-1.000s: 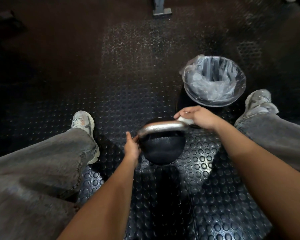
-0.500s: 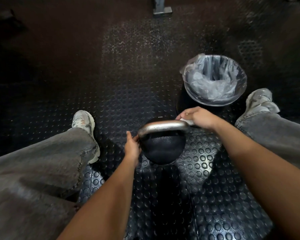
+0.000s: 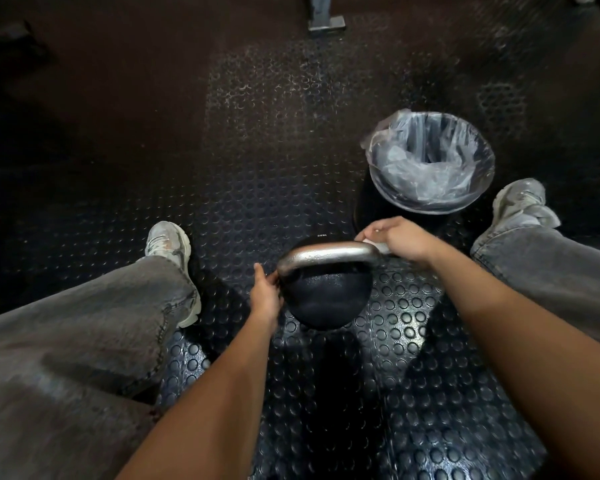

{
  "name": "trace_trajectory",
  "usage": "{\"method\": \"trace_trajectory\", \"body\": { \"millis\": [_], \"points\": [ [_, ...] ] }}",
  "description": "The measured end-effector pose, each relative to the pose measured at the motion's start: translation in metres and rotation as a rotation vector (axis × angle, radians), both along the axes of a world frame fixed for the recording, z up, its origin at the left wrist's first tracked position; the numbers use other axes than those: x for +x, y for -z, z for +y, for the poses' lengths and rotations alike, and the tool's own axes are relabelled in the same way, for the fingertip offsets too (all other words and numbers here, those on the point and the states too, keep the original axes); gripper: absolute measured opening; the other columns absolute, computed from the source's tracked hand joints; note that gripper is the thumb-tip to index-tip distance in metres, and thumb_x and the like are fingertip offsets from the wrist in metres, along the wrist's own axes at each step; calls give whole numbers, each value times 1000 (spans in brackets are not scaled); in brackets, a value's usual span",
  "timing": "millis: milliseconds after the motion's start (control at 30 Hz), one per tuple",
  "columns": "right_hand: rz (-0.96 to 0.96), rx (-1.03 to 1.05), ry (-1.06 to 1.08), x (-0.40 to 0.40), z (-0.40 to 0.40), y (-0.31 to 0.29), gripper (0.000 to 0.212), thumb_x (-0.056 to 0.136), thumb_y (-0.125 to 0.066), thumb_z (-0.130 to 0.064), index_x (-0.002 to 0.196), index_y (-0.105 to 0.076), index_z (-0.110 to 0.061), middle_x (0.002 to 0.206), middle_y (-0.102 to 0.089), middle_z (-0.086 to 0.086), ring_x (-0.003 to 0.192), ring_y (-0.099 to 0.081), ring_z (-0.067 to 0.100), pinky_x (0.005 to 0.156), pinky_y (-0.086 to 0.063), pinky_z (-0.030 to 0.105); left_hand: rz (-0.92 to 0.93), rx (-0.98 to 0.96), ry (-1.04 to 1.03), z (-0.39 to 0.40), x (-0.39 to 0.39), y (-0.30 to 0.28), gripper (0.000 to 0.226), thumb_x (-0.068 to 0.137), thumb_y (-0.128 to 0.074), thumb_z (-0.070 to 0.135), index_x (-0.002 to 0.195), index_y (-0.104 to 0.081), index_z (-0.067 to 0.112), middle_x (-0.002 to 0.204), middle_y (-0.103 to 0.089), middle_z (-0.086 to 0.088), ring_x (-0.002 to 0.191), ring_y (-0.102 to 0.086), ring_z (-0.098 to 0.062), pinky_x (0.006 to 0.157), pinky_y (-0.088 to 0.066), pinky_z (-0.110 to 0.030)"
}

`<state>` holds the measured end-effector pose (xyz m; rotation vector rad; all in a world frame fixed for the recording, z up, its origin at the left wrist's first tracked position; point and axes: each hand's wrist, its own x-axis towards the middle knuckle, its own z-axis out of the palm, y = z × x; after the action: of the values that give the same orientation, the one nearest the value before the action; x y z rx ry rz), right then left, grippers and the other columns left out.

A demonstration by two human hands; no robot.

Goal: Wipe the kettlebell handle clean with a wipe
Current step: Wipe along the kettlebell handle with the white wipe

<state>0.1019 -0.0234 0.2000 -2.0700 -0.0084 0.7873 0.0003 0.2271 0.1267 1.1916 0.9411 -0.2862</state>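
The kettlebell (image 3: pixel 328 292) is sitting on the studded rubber floor (image 3: pixel 430 375) between the person's feet, its black ball down and its bare metal handle (image 3: pixel 326 254) arching over the top. The left hand (image 3: pixel 265 294) is bracing the bell at the left foot of the handle, fingers curled against it, though how tightly they are closing cannot be told from here. The right hand (image 3: pixel 400 239) is pinching a white wipe (image 3: pixel 378 244) at the handle's right corner, fingers narrowed on the cloth, which is touching the metal there.

The bell is looking like solid iron, so it is likely heavy and unwilling to shift; being round at the base it may rock, which is why steadying it low at the side is making sense. The handle is stiff and smooth, probably slick once damp. The wipe is soft and limp, so it is best folded around the bar and gripped through the cloth.

Just beyond the right hand a bin (image 3: pixel 430 164) is standing, lined with a clear plastic bag (image 3: pixel 413 157); nothing but crumpled liner is showing inside it
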Motion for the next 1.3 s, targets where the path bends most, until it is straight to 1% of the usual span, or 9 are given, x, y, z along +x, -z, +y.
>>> {"method": "trace_trajectory", "body": {
  "millis": [100,233,367,533,667,767,1067,1167,1300],
  "points": [
    [-39,123,-108,9,-7,-19,23,102,-55,-31,106,-77,-26,111,-75,-6,101,-65,20,96,-43,32,5,8,-6,0,1,-1,72,102,-22,63,137,-57,10,140,-59,-12,130,-54,-25,116,-36,-40],
    [-40,235,70,-5,-31,-6,21,102,-57,-26,106,-78,-26,104,-76,0,88,-62,14,80,-45,27,9,3,-12,0,1,0,70,103,-21,60,137,-57,9,140,-58,-12,130,-53,-25,113,-38,-35],
    [-13,64,122,-21,-24,23,24,104,-52,-22,102,-76,-26,92,-74,0,82,-60,14,67,-45,20,7,2,-7,0,-1,-1,70,103,-20,59,138,-55,9,142,-57,-12,134,-50,-26,116,-35,-37],
    [-11,-17,-56,5,2,2,25,103,-53,-32,101,-78,-29,103,-75,-4,96,-65,14,83,-44,27,17,2,-11,-1,0,-3,70,103,-21,59,141,-52,9,145,-53,-12,138,-46,-27,115,-33,-37],
    [-2,286,-123,8,-4,-15,25,101,-56,-27,115,-73,-14,114,-75,-1,104,-66,10,93,-47,22,17,5,-3,-1,0,-4,70,103,-21,60,139,-54,9,144,-55,-12,136,-47,-27,113,-34,-36],
    [74,413,72,-5,-28,9,23,94,-62,-25,111,-75,-16,112,-74,9,92,-64,19,83,-49,29,24,-1,-13,-2,-1,-5,70,104,-21,58,140,-53,7,144,-55,-12,137,-47,-26,111,-34,-34],
    [1,-9,21,3,-9,23,24,103,-53,-31,101,-77,-29,95,-76,-1,80,-61,14,72,-44,27,7,13,-10,-3,-2,-10,68,105,-20,55,143,-49,7,146,-52,-13,139,-45,-27,116,-32,-37],
    [-18,120,-101,12,-6,-3,24,103,-53,-30,107,-77,-27,102,-75,-13,91,-63,6,90,-43,28,7,8,-11,-4,-2,-10,69,105,-20,55,143,-48,6,147,-51,-13,140,-44,-27,116,-31,-37],
    [59,377,37,4,-28,3,22,101,-56,-21,108,-76,-17,116,-74,8,101,-63,24,92,-45,37,13,1,-10,-3,-2,-9,70,104,-20,57,142,-50,6,146,-53,-13,138,-47,-27,116,-33,-37]
  ]
}}
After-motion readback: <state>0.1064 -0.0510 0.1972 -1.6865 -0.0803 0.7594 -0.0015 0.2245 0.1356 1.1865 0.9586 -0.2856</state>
